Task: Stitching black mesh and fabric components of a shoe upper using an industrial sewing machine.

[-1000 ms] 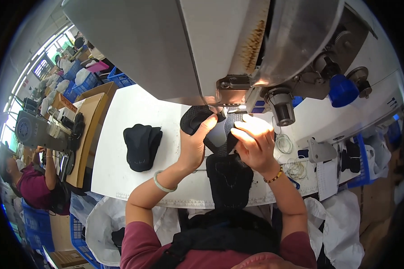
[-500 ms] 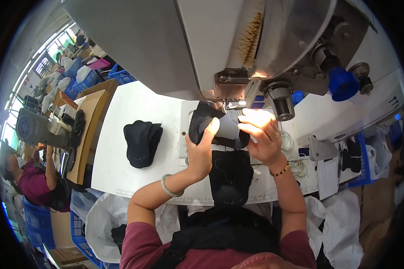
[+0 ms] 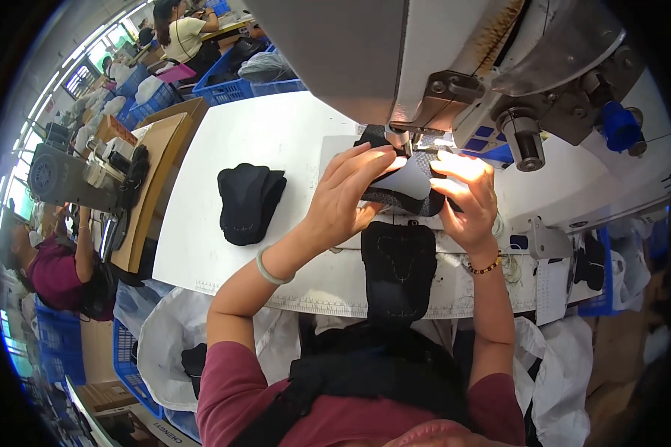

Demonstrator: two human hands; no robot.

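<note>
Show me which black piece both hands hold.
The black piece with grey inside, under the machine head; the left stack and front piece are not held.

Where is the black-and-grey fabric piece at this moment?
In the head view, the fabric piece is right of centre, between the left hand and right hand, just below the sewing machine's head.

The sewing machine was cut off by the upper edge of view. Just below it, the left hand hid part of the black-and-grey piece.
</note>
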